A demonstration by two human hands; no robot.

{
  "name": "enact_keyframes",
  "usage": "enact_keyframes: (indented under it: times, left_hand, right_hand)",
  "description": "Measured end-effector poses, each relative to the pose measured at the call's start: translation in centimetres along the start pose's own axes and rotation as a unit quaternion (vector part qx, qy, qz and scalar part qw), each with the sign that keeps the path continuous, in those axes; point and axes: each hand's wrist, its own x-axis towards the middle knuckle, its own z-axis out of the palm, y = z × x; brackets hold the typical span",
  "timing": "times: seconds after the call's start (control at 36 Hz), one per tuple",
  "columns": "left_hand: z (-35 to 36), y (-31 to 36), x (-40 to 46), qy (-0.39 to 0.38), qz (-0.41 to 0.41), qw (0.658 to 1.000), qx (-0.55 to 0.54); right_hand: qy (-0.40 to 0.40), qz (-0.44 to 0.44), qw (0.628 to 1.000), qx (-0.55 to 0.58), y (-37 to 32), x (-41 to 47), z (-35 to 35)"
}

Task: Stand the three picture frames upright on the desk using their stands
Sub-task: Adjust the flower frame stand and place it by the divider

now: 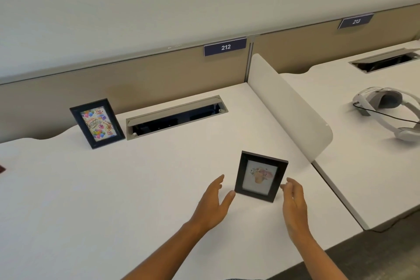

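Observation:
A black frame with a pale flower picture (261,176) stands upright on the white desk (159,177), right of centre. My left hand (214,202) is open just left of it, thumb tip close to the frame's lower left corner. My right hand (294,202) is open just right of it, fingers a little apart from the frame's edge. A second black frame with a colourful birthday picture (97,123) stands upright and leaning back at the far left of the desk. A dark object (1,168) shows at the left image edge; I cannot tell what it is.
An open cable tray slot (177,116) lies in the desk behind the frames. A beige partition with a "212" label (225,47) closes the back. A white divider panel (288,107) bounds the right side. A white headset (391,111) lies on the neighbouring desk.

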Motion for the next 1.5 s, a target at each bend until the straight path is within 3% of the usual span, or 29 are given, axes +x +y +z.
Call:
enact_keyframes:
  times: [0.33, 0.67, 0.97, 1.11, 1.28, 1.5]
  left_hand:
    - [-0.1, 3.9, 3.9, -0.008, 0.02, 0.998, -0.063]
    - [-0.2, 4.4, 5.6, -0.013, 0.053, 0.998, -0.032]
    - [-0.4, 4.9, 5.9, 0.049, 0.078, 0.995, -0.022]
    - [-1.6, 4.7, 4.4, 0.07, 0.134, 0.988, -0.031]
    - [-3.2, 4.2, 3.0, 0.115, 0.215, 0.969, -0.027]
    - [-5.9, 4.4, 1.4, 0.181, 0.332, 0.926, 0.009]
  right_hand:
    - [-0.103, 0.003, 0.989, 0.106, -2.7, 2.4, 1.0]
    - [-0.127, 0.058, 0.97, 0.197, -3.9, 4.7, 0.7]
    - [-0.127, 0.058, 0.958, 0.252, -4.6, 5.1, 1.1]
    - [-0.147, 0.011, 0.962, 0.23, -5.3, 3.9, 1.3]
    - [-0.161, -0.118, 0.966, 0.162, -5.7, 2.2, 1.9]
    - [-0.187, -0.259, 0.941, 0.111, -7.7, -0.1, 2.6]
